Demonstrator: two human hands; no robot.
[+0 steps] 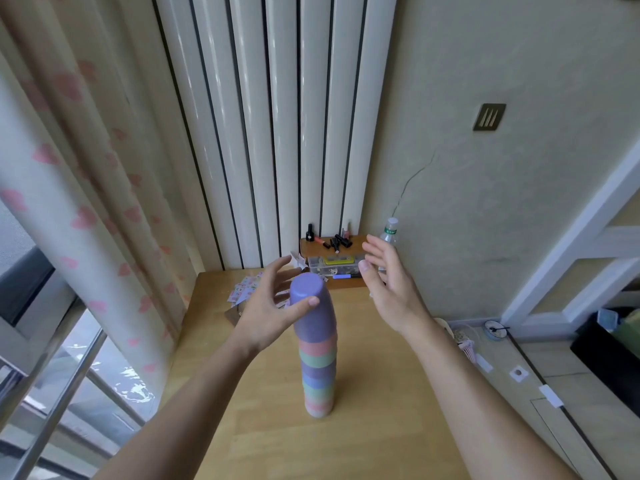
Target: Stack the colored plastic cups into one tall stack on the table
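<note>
One tall stack of upside-down plastic cups (pixel 317 368) stands on the wooden table (pixel 363 427), near its middle. A purple cup (pixel 313 306) is on top, with pink, green, purple, blue, green and pink rims below it. My left hand (pixel 268 306) is spread beside the top cup on its left, fingers apart, the thumb tip touching or just in front of the cup's side. My right hand (pixel 388 285) hovers to the right of the stack's top, fingers apart, holding nothing and clear of the cups.
At the table's far edge lie sticker sheets (pixel 244 289), a clear plastic box (pixel 334 266) and a pen. Behind it a small shelf holds nail polish bottles (pixel 329 239) and a water bottle (pixel 389 233). A curtain hangs at left, the wall at right.
</note>
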